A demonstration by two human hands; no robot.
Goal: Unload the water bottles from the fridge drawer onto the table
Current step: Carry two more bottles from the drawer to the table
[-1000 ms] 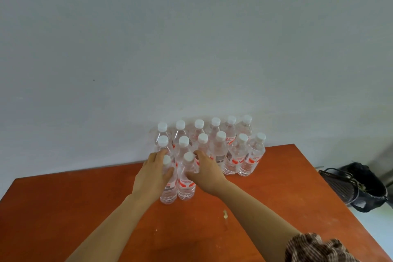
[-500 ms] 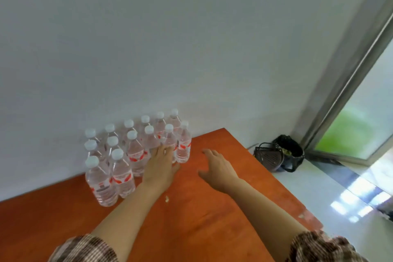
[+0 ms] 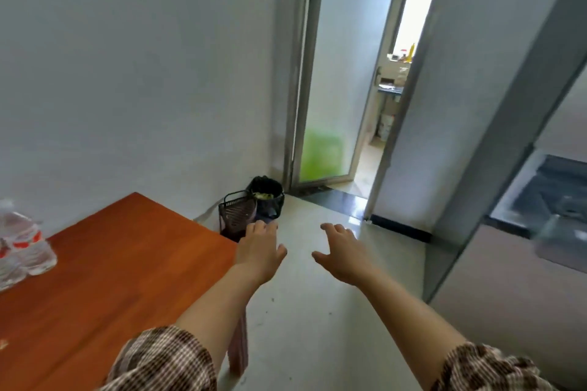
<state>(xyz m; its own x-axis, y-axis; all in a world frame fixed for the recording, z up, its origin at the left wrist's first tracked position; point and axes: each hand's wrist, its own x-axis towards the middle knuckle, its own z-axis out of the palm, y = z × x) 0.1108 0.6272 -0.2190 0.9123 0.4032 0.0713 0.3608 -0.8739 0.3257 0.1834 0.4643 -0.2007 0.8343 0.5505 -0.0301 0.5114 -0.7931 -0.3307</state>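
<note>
Well, counting first: two hands, two checked sleeves, one table, one wire basket, one bin, and a cluster of water bottles point(image 3: 23, 241) that I cannot count properly. The left edge of the view cuts it off and it is blurred. At least two clear bottles with red-and-white labels show.

The left hand point(image 3: 260, 251) is held out palm down, fingers loosely spread and a little bent, thumb out to the right. It holds nothing and touches nothing. It hangs just past the right edge of the orange-brown table point(image 3: 111, 279), above the pale floor point(image 3: 317, 320). The right hand point(image 3: 344, 255) is held the same way beside it, fingers apart and relaxed, thumb pointing left toward the other thumb, empty too. A gap of bare floor shows between the two.

The bottles stand on the far left part of the table, well apart from both hands, with a long stretch of tabletop between them and the left hand.

On the floor at the table's far right corner a black wire basket point(image 3: 236, 216) touches a black bin point(image 3: 266, 197). Beyond them stands a frosted glass door point(image 3: 320, 120). At the right edge sits something grey and glassy, too blurred to name.
</note>
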